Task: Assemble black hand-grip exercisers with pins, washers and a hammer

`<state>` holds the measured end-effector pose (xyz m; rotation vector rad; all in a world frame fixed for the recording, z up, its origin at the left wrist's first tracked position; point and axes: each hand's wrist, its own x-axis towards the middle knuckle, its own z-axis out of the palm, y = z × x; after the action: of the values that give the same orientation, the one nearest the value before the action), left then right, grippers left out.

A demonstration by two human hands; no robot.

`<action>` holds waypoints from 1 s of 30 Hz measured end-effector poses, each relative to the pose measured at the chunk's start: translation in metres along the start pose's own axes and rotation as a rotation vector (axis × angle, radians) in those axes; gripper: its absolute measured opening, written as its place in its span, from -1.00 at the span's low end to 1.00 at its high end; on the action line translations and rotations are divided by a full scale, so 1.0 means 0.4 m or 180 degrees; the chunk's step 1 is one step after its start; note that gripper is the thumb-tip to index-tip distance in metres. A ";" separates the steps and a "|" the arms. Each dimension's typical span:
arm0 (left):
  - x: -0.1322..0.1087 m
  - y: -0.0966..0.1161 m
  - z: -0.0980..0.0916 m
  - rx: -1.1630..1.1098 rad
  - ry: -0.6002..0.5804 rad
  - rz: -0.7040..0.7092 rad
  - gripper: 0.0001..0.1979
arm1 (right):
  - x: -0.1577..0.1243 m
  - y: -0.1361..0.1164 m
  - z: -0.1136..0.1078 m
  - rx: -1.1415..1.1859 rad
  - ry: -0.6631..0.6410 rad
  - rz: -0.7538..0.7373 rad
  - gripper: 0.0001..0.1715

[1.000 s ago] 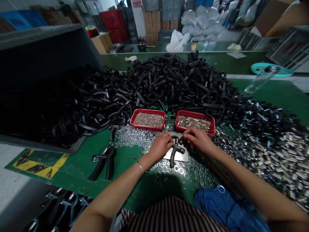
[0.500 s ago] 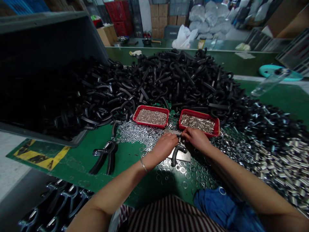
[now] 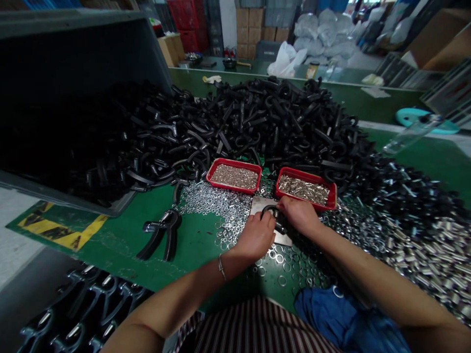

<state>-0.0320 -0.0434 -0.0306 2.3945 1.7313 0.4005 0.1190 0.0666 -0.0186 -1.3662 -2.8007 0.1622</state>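
My left hand (image 3: 255, 235) and my right hand (image 3: 300, 214) meet over a small metal plate (image 3: 257, 206) on the green table. Both are closed on a black curved handle piece (image 3: 275, 215) held between them; most of it is hidden under my fingers. Just beyond the hands stand two red trays: the left tray (image 3: 234, 176) holds small silver parts, the right tray (image 3: 305, 189) holds silver pins. Loose silver rings (image 3: 217, 208) lie scattered around the plate.
A huge pile of black handle pieces (image 3: 257, 122) fills the table behind the trays. An assembled black hand gripper (image 3: 162, 235) lies at left. Silver tubes (image 3: 434, 245) cover the right side. A dark bin (image 3: 73, 98) stands left; finished grippers (image 3: 73, 314) lie below.
My hands have drawn slightly toward me and closed in over the black piece, which now shows less between my fingers. The view has shifted a little.
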 end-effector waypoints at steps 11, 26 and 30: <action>0.015 -0.101 -0.037 -0.0576 -0.0133 0.0696 -0.63 | -0.193 0.101 -0.019 -0.0255 0.0217 0.0553 -0.56; 0.035 -0.072 -0.021 -0.0553 -0.0030 0.0506 -0.62 | -0.233 0.085 -0.039 0.1436 0.0261 0.0516 -0.70; 0.025 -0.063 -0.004 -0.0491 0.0234 0.0050 -0.50 | -0.220 0.083 -0.070 0.1353 -0.0095 0.0381 -0.71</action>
<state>-0.0523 -0.0260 -0.0351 2.3131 1.6461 0.6084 0.2011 0.0197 0.0080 -1.4224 -2.4998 0.7360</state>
